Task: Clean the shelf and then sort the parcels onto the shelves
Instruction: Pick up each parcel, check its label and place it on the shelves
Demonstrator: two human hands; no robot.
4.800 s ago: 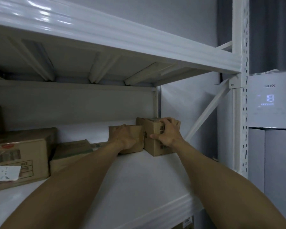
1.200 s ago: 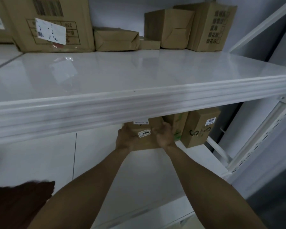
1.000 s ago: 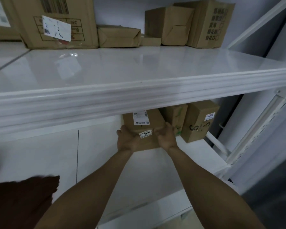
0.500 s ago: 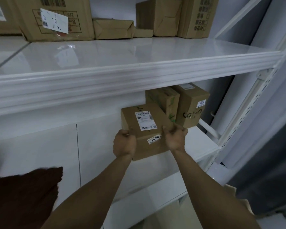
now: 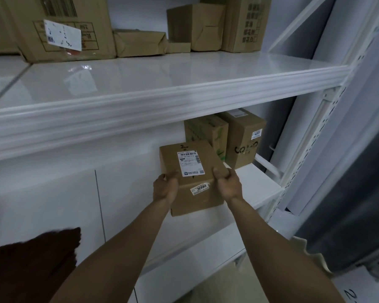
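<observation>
L hand point(image 5: 165, 189) + R hand point(image 5: 228, 184) — both grip 1 parcel point(image 5: 193, 171) | 2 boxes point(image 5: 242, 138) behind

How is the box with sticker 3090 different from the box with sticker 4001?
The 3090 box is gripped by the left hand and right hand; the 4001 box stands untouched at the back of the lower shelf. The 4001 box bears black marks below its sticker; the 3090 box's front has only its sticker. Both are brown cardboard.
</observation>
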